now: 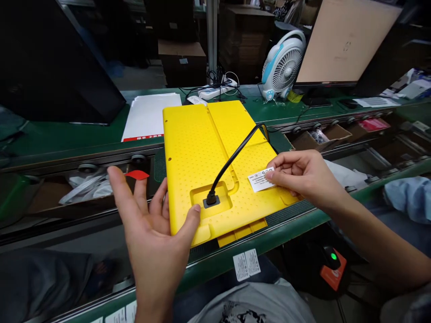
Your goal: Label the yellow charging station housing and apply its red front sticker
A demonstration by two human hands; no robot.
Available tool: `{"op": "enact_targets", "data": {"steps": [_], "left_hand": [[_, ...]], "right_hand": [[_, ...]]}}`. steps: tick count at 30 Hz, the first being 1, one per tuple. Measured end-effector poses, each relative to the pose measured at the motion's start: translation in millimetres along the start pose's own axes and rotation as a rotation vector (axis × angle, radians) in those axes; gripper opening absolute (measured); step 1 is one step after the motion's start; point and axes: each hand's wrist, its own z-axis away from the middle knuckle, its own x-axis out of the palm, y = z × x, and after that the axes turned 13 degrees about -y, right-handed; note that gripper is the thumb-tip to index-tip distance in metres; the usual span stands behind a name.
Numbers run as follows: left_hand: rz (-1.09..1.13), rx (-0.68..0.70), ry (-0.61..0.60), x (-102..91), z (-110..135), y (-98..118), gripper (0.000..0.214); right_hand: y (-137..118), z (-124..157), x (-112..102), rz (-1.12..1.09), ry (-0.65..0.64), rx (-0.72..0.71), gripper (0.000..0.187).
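Observation:
A yellow perforated plastic panel (191, 157) lies tilted over the green workbench edge, with a black cable (235, 154) rising from a square socket (211, 202) in a recessed area. My left hand (151, 224) grips the panel's lower left edge, its thumb on the yellow surface and its fingers spread below. My right hand (303, 177) pinches a small white printed label (261, 179) between thumb and fingers. The label sits just above the panel's surface, right of the cable.
A stack of white paper (148, 116), a white power strip (215, 89), a desk fan (284, 65) and a monitor (343, 40) stand beyond the panel. Open cardboard boxes (319, 137) sit below the bench's far rail. Labels (247, 264) are stuck on the near edge.

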Motion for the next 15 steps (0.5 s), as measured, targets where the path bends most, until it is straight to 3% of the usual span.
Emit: {"op": "enact_targets", "data": {"steps": [15], "left_hand": [[0.007,-0.003,0.012,1.5,0.3,-1.1,0.123]], "right_hand": [[1.8,0.4,0.0,0.053,0.017,-0.028,0.025]]}}
